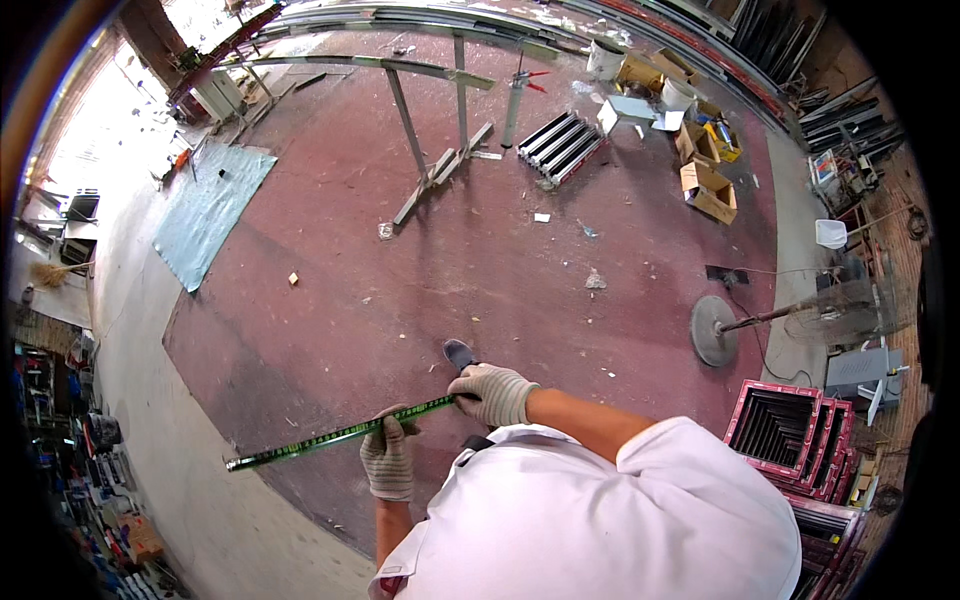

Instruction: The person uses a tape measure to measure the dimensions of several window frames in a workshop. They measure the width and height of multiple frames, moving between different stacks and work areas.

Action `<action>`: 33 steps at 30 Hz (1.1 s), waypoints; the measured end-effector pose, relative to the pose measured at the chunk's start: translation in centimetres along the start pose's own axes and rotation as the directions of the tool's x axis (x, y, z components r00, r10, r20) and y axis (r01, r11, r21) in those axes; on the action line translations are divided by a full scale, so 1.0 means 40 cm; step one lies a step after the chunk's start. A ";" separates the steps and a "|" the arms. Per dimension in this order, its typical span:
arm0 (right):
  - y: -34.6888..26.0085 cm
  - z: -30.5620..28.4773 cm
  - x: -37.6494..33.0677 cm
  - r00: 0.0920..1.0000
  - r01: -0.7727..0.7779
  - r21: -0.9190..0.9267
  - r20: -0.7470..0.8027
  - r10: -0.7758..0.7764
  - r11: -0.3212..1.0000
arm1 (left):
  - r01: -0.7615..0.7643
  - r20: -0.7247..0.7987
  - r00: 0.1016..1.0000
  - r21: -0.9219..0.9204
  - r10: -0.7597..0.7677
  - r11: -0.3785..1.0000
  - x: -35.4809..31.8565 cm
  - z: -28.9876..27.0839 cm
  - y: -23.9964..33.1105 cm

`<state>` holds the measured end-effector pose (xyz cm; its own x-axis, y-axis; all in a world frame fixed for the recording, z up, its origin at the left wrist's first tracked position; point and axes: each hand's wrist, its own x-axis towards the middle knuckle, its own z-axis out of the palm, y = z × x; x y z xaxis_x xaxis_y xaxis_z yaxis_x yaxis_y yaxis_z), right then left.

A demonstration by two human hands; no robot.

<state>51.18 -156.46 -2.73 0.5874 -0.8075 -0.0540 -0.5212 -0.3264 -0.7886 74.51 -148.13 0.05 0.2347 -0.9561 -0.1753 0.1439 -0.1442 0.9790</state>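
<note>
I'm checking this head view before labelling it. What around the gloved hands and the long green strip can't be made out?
- Right hand: its fingers cover the green strip end.
- Left hand: palm side hidden, wrapped round the strip.
- Strip markings: too small to tell.
- Shoe: mostly behind the right hand.
- Lower body: hidden by the white shirt.

Worn red workshop floor (480, 270)

Under you lie a pale blue rectangular tarp (212, 208), brown cardboard boxes (708, 190), a bundle of grey metal profiles (562, 146) and a round fan base (712, 330).
</note>
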 end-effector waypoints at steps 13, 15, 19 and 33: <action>-0.135 -0.167 0.967 0.907 0.153 -0.008 0.398 -0.137 0.988 | -0.015 -0.310 0.950 0.068 0.035 0.998 0.672 -0.256 0.257; -0.151 -0.155 1.090 0.889 0.156 -0.031 0.440 -0.126 0.987 | -0.009 -0.358 0.934 0.015 0.014 1.000 0.751 -0.323 0.239; -0.170 -0.078 1.308 0.898 0.144 -0.027 0.423 -0.119 0.989 | 0.027 -0.394 0.918 -0.018 -0.032 0.999 0.916 -0.457 0.236; -0.329 0.027 2.083 0.971 0.071 0.042 0.226 -0.079 0.997 | -0.084 -0.171 0.981 0.059 0.093 0.995 1.696 -0.972 0.594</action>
<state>107.64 -218.90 2.49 0.7511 -0.6476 -0.1285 -0.4518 -0.3622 -0.8152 131.23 -206.51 7.41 0.4084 -0.9075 -0.0985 0.0664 -0.0780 0.9947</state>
